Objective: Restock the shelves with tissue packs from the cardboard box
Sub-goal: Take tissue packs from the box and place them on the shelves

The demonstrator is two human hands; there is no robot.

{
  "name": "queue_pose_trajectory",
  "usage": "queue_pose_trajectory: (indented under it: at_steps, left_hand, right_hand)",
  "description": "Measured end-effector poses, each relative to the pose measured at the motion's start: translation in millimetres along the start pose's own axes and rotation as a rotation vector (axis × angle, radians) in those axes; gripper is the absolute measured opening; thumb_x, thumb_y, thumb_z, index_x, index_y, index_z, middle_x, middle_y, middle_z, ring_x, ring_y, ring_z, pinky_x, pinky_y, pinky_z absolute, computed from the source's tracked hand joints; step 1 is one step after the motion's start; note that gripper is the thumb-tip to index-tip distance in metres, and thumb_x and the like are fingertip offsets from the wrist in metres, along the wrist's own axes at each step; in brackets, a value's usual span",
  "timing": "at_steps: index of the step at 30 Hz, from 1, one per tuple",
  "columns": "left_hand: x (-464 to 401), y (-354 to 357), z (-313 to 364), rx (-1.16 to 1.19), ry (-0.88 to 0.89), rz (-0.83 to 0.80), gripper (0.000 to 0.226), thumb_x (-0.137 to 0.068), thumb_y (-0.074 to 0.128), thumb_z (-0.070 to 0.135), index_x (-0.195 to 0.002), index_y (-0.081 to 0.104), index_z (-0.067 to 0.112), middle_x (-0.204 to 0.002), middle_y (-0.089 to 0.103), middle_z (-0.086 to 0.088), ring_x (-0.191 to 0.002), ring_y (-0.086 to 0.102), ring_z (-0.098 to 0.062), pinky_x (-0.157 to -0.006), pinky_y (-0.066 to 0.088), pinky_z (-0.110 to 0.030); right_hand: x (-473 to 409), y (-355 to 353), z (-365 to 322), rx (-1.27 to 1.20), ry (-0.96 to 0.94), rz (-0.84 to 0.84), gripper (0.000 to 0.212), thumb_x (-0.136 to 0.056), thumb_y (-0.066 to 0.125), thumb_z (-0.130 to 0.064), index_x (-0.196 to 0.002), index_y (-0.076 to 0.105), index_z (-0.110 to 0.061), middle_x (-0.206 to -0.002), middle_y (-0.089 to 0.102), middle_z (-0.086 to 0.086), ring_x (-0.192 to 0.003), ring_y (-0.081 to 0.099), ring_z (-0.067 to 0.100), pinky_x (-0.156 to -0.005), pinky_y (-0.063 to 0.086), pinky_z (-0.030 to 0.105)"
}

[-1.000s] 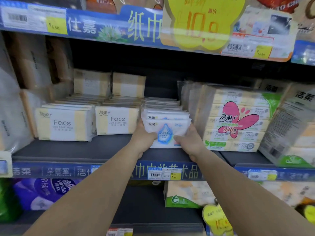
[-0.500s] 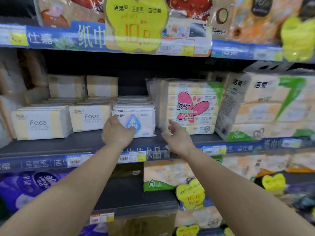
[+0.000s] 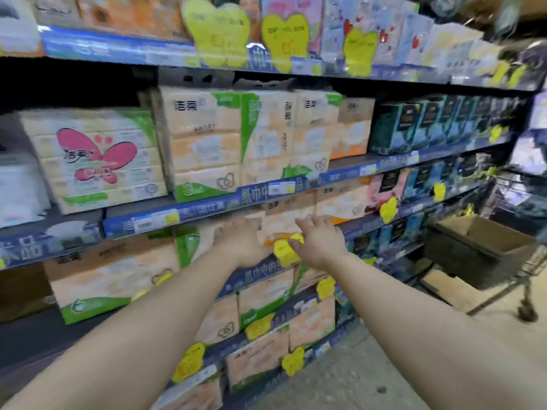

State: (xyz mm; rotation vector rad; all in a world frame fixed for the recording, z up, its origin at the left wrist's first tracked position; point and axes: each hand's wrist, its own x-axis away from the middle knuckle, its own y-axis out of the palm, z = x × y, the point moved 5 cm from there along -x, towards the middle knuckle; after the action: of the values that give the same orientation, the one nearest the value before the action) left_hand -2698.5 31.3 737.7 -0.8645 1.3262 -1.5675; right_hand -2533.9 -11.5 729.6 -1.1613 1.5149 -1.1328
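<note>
Both bare arms reach forward in front of the shelves (image 3: 142, 223), and neither hand carries anything. The left hand (image 3: 241, 244) hangs in front of the shelf edge below the butterfly pack (image 3: 94, 158), back of the hand toward the camera, its grip loose with the fingers relaxed; the picture is blurred, so whether the fingertips touch the packs behind them cannot be told. The right hand (image 3: 318, 242) is just to the right of the left hand, its grip apart with the fingers spread, in front of a yellow price tag (image 3: 284, 251) that hangs from the shelf edge.

The cardboard box (image 3: 485, 241) sits open in a wheeled cart (image 3: 529, 279), well to the right of the butterfly pack and lower, on the aisle floor (image 3: 355, 377). What the box contains is not visible.

Right beside the butterfly pack stand taller orange-and-green tissue packs (image 3: 207, 143). Farther right on the same shelf are dark teal boxes (image 3: 396, 125). Below the butterfly pack lies another large orange tissue pack (image 3: 112, 276) with a green corner. More yellow tags hang from the shelf above it.
</note>
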Motion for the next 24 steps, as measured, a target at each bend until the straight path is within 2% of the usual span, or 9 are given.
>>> queue_pose_trajectory:
  at_steps: [3,7,11,16,20,24]
  left_hand:
    - [-26.5,25.6,86.7,-0.037,0.130,-0.077,0.084,-0.080,0.054,0.066,-0.149,0.026,0.029,-0.155,0.031,-0.004,-0.137,0.035,-0.031,-0.109,0.035,-0.046]
    - [-61.8,57.2,200.2,-0.043,0.346,-0.109,0.070,-0.084,0.054,0.060,-0.141,0.036,0.024,-0.143,0.044,-0.008,-0.124,0.047,-0.033,-0.097,0.045,-0.045]
    - [-102.6,95.2,304.0,-0.061,0.540,-0.165,0.077,-0.084,0.053,0.063,-0.147,0.032,0.023,-0.149,0.038,-0.003,-0.132,0.043,-0.027,-0.101,0.045,-0.043]
    - [-180.7,128.5,408.3,-0.043,0.672,-0.211,0.081,-0.087,0.053,0.060,-0.152,0.019,0.025,-0.156,0.027,-0.003,-0.140,0.032,-0.028,-0.109,0.037,-0.044]
    - [-248.2,141.8,481.8,-0.015,0.741,-0.217,0.084,-0.082,0.055,0.062,-0.151,0.022,0.028,-0.155,0.029,-0.001,-0.140,0.032,-0.028,-0.111,0.034,-0.045]
    - [-301.1,159.5,545.8,0.040,0.791,-0.241,0.076,-0.083,0.058,0.056,-0.147,0.029,0.028,-0.148,0.038,-0.002,-0.134,0.038,-0.028,-0.107,0.038,-0.042]
  right_hand:
    - [13.4,-9.6,87.5,-0.014,0.148,0.006,0.063,-0.095,0.038,-0.058,-0.150,0.024,-0.030,-0.158,0.022,0.006,-0.145,0.016,0.031,-0.115,0.024,0.051]
    - [31.2,-15.9,193.1,-0.017,0.347,0.019,0.060,-0.095,0.041,-0.056,-0.148,0.030,-0.028,-0.152,0.031,0.008,-0.142,0.023,0.032,-0.113,0.028,0.050]
    - [31.3,-23.1,290.1,-0.011,0.499,0.035,0.058,-0.095,0.043,-0.054,-0.145,0.035,-0.027,-0.151,0.033,0.009,-0.142,0.023,0.032,-0.114,0.027,0.049]
    - [0.2,-32.5,406.4,-0.014,0.631,0.058,0.062,-0.094,0.042,-0.055,-0.149,0.030,-0.028,-0.156,0.026,0.009,-0.145,0.018,0.030,-0.116,0.025,0.047]
    - [-41.3,-43.9,487.8,0.026,0.718,0.101,0.063,-0.091,0.045,-0.055,-0.147,0.032,-0.028,-0.153,0.032,0.008,-0.141,0.026,0.030,-0.114,0.029,0.045]
    - [-74.1,-37.1,551.7,-0.030,0.783,0.127,0.064,-0.088,0.049,-0.054,-0.145,0.036,-0.030,-0.149,0.039,0.005,-0.137,0.033,0.028,-0.112,0.032,0.045]
